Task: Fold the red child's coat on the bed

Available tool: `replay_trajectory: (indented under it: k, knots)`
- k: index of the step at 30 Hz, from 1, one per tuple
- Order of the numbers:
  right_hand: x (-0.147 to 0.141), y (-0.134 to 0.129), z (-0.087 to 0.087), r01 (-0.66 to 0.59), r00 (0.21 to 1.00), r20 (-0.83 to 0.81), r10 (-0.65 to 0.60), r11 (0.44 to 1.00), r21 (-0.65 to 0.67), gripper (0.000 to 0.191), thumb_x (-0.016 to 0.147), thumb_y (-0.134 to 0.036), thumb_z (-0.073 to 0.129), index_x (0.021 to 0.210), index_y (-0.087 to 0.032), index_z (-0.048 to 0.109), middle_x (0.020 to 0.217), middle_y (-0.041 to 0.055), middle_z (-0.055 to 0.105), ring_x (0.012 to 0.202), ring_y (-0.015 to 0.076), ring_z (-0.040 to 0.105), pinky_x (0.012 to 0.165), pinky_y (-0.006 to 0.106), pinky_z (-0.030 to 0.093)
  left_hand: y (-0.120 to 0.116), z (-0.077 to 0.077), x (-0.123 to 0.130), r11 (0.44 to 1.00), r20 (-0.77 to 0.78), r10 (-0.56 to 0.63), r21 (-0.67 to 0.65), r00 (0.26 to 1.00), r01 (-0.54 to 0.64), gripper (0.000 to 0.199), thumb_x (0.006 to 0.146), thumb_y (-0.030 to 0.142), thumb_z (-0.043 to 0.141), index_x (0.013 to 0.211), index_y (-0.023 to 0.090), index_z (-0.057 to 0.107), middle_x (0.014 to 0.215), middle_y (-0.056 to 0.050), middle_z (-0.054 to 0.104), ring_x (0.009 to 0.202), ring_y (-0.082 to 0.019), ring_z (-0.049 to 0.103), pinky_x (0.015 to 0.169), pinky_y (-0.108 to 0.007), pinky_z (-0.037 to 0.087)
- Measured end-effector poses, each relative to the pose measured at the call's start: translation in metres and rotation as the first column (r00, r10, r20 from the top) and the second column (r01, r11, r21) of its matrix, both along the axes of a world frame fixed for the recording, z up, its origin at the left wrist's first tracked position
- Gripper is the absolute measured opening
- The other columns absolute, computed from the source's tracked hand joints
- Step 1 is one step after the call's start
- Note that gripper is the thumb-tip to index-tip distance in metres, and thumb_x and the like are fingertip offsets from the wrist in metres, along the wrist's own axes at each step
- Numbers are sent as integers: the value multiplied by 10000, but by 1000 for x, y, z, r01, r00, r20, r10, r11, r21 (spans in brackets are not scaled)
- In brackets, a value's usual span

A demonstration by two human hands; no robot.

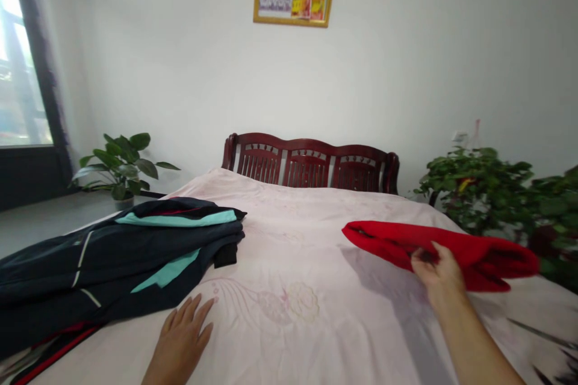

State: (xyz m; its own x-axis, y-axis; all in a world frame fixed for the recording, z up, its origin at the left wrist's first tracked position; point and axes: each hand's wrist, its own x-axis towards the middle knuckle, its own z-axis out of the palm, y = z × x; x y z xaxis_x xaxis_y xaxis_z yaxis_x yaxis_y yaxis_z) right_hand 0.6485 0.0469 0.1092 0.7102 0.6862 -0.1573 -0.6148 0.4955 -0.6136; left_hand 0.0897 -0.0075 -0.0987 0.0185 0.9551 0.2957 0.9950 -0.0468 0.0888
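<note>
1. Since the red garment [388,237] looks like thick, napped cloth, I'd call it soft and floppy, probably light for its bulk. Nothing fragile about it as far as I can see, and that fuzzy surface shouldn't be slippery.

2. Where it is: on the right side of the pale pink bedspread [271,216], near the leafy plant [478,186]. It's bunched into a long, loose bundle, and the shadow under its left end makes me think that part is off the bed.

3. The right hand [440,274] is closed in a light pinch on the near edge, around the middle. Decent spot for balance, but one pinch on layered cloth can easily catch just the top layer, so the rest might sag or slide open.

4. The left hand [183,334] has nothing in it. Fingers are apart, palm down, close to the dark clothes [54,258]. Whether it's actually pressing on the bedspread, I can't tell.

5. Best grip, imo: all the layers together, thumb on top and fingers underneath, with a second hold near the narrow left end. The right end has open folds and a hanging flap, so holding only there would probably let it unroll. No need to squeeze hard, cloth this soft just creases.
</note>
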Motion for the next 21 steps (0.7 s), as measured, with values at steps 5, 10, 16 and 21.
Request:
replay_trajectory:
  k: [5,10,16,21]
  knots:
    - [-94,-40,15,-163,973,-144,178,981,107,139,821,-75,550,876,-203,554,771,-55,620,641,63,606,527,144,554,-2,-1,1,999,5,-23,46,1000,23,489,918,324,411,1383,274,553,1469,-78,520,1373,-284,438,1128,-497,306]
    - [-219,-87,-48,-285,956,-82,283,958,-14,282,720,-126,723,961,-219,609,784,-60,685,572,58,613,444,118,493,-6,2,-1,996,13,-61,65,998,60,481,920,322,421,1374,255,564,1458,-88,530,1369,-295,441,1124,-485,313]
    - [-248,-147,-120,-526,811,84,580,784,-330,502,548,-292,898,964,-194,634,893,11,739,776,154,713,618,222,575,-10,3,-4,992,52,-113,69,992,110,460,919,307,439,1353,243,579,1441,-94,544,1360,-283,452,1125,-463,320]
    - [-170,-174,-128,-417,622,336,707,662,-623,412,536,-378,856,826,-175,645,712,36,711,642,191,695,464,221,506,-10,2,-1,992,48,-112,70,993,108,461,913,290,446,1353,250,580,1444,-85,543,1367,-280,445,1128,-456,317]
